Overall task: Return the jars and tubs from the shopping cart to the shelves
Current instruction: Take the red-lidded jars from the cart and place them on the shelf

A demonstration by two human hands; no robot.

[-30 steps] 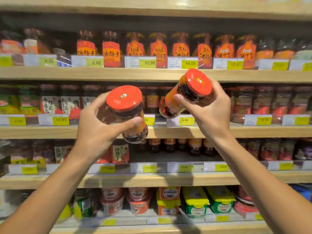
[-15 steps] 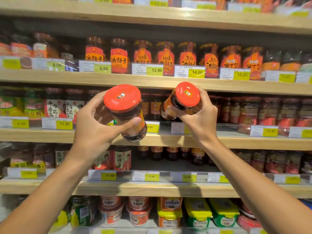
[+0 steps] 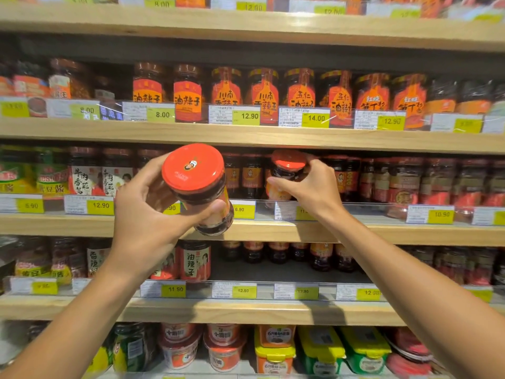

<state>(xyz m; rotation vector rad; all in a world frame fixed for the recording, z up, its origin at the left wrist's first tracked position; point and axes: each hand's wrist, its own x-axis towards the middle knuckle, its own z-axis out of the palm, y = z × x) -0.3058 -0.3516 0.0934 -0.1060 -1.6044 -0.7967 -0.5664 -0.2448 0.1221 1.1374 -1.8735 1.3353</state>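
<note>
My left hand (image 3: 144, 217) grips a red-lidded jar of dark chilli sauce (image 3: 198, 184), tilted with its lid toward me, in front of the second wooden shelf (image 3: 382, 233). My right hand (image 3: 311, 187) holds a second, matching red-lidded jar (image 3: 287, 170) further in, over that shelf behind its clear price rail, beside a row of similar jars (image 3: 243, 176). The base of this jar is hidden by my fingers, so whether it touches the shelf board cannot be told.
Wooden shelves run across the whole view, packed with jars behind yellow price tags (image 3: 246, 116). Tall orange-labelled jars (image 3: 262, 91) fill the shelf above. The lowest shelf holds tubs (image 3: 274, 348) and red-lidded cups (image 3: 177, 346). A gap lies in the third shelf's front row (image 3: 273, 274).
My right hand has carried its jar forward and down into the second shelf and turned it more upright. The left hand and its jar stayed almost still. The view has tilted upward a little.
</note>
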